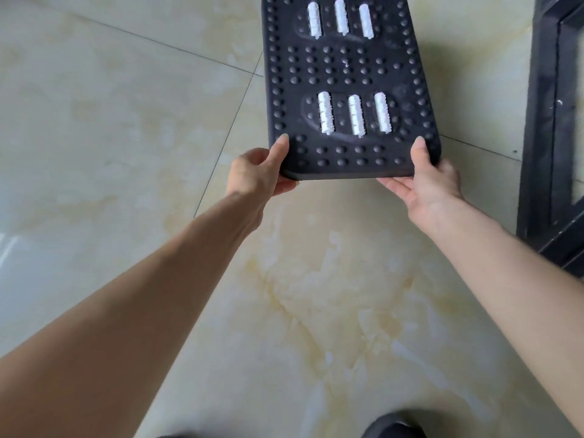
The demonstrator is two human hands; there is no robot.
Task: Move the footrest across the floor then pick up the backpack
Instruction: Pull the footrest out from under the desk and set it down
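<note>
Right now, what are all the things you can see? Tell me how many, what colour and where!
footrest: one, black with bumps, top middle, held at its near edge
rollers: six, white, set in the footrest in two rows of three
floor: cream and yellow marbled tiles, all around
frame: one, black, right edge, partly out of view
shoe: one, dark, bottom edge
left hand: one, gripping the footrest's near left corner
right hand: one, gripping the near right corner
</note>
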